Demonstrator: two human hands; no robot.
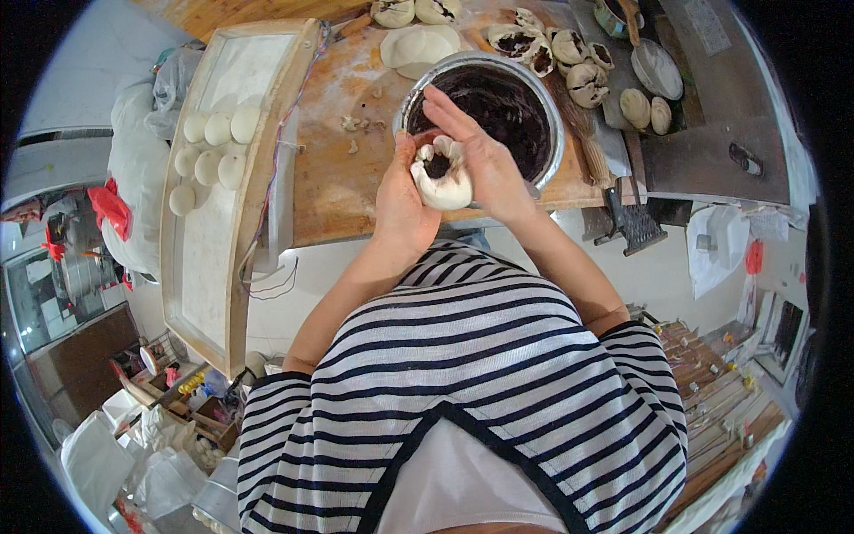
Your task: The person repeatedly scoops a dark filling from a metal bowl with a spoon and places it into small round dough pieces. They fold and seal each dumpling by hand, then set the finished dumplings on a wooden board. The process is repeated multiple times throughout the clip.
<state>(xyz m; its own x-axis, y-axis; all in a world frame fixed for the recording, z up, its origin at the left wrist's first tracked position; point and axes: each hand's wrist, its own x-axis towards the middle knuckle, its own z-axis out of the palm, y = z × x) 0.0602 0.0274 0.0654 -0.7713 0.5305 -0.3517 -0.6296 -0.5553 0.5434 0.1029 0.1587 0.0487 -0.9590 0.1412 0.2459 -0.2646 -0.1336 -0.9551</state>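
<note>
Cupped between my hands is a piece of white dough (443,190), its gathered rim still parted around a dark filling. My left hand (403,200) holds it from the left and below. The flat of my right hand (490,163) presses against its right side, fingers stretched up and to the left. Behind and beneath them stands a metal bowl (557,143) with dark paste (510,110) smeared inside. Part of the bowl's near side is hidden by my hands.
Flat dough rounds (420,50) lie beyond the bowl. Split filled buns (570,50) sit at the back right, near a pastry brush (590,150). At left, a wooden tray (200,267) carries several smooth dough balls (208,167). Dough scraps dot the wooden worktop (333,180).
</note>
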